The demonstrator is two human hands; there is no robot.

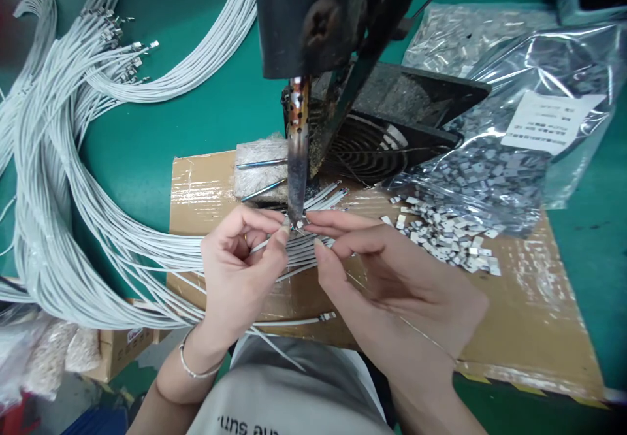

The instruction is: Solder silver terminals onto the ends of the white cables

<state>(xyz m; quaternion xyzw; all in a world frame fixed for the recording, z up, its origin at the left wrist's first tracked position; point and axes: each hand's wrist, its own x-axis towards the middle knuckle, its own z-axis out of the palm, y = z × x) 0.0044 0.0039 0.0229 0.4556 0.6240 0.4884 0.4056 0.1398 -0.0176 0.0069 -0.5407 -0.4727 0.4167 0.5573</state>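
Note:
My left hand [243, 272] pinches the end of a white cable [260, 246] between thumb and fingers. Directly above the fingertips is the tip of a fixed soldering iron [297, 154], pointing down with its tip at the cable end. A small metal connector seems to sit there, partly hidden by the fingers and the tip. In my right hand [399, 285], thumb and fingers close around a thin solder wire [427, 337], which runs back across the palm to the wrist. The right fingertips are right beside the iron's tip.
Brown cardboard [529, 317] covers the green table [181, 118]. Bundled white cables [44, 180] fill the left side. Loose metal connectors [460, 242] spill from a clear bag [553, 180] at right. Behind the iron stand a black fan [367, 147] and a wrapped block [259, 177].

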